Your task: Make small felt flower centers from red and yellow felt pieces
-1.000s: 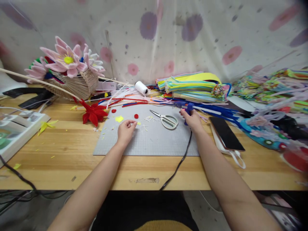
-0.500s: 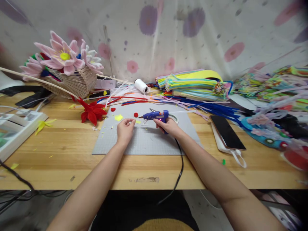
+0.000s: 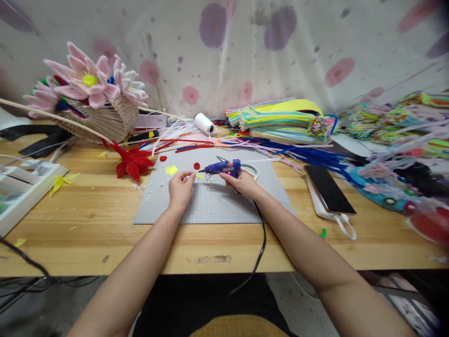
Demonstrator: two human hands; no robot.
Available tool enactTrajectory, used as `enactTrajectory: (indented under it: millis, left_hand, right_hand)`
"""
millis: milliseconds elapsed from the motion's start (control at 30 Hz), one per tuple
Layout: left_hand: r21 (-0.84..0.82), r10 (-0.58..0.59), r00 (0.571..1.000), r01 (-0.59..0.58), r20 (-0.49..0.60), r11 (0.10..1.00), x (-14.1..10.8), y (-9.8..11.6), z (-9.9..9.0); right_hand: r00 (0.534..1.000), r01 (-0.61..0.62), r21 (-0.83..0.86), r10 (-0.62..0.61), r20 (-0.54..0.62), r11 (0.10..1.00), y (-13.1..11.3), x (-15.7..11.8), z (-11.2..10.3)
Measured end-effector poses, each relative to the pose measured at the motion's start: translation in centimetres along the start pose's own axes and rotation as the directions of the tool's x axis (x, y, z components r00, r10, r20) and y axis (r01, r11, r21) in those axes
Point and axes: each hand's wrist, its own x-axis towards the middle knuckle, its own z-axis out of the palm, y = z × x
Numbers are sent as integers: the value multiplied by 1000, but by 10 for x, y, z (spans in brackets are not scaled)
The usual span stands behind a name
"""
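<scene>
My right hand (image 3: 242, 182) is wrapped around the grip of a blue hot glue gun (image 3: 220, 166), its red light lit and its nozzle pointing left. A clear glue stick (image 3: 261, 162) juts from the gun's back. My left hand (image 3: 181, 189) is closed in a pinch, with a small yellow strip (image 3: 199, 176) showing at the fingertips, close under the nozzle. Both hands are over a grey cutting mat (image 3: 210, 210). Beyond the fingers lie a red disc (image 3: 197, 165), a second red disc (image 3: 163, 158) and a yellow cut-out (image 3: 171, 170).
Left of the mat are a red flower (image 3: 133, 163) and a white power strip (image 3: 31, 187). A basket of pink flowers (image 3: 112, 119) stands behind. Pipe cleaner bundles (image 3: 280, 122) and a white thread spool (image 3: 205, 123) line the back. A phone (image 3: 329, 189) lies right; the gun's black cord (image 3: 261, 248) hangs over the edge.
The glue gun and my right hand have shifted slightly left, bringing the nozzle nearer my left fingertips. The whole view has moved a little. Both grips stay the same.
</scene>
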Motion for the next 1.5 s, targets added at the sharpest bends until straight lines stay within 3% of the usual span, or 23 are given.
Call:
enactTrajectory:
  millis: [833,967,1067,1233,1333,1500]
  left_hand:
    - [-78,-20,1000,21,6,997,-2,5,-1]
    - [-139,-22,999,25,23,990,-1,4,-2]
    - [-176,-15,1000,20,25,984,-2,6,-3]
    - [-182,-17,1000,19,13,983,-1,6,-4]
    - [-183,2,1000,-3,-2,983,-1,6,-5]
    - [-200,-7,999,-1,-41,980,0,8,-8]
  right_hand:
    - [1000,2,-84,-2,-5,996,6,4,-2]
    - [993,30,-172,-49,-108,985,8,3,-11]
    - [979,-8,-188,-30,-201,982,15,3,-30]
    - [888,-147,-263,10,-459,954,46,9,-70]
    - [863,-176,-299,1,-505,938,63,15,-81]
    - [872,-250,-380,37,-488,891,70,22,-81]
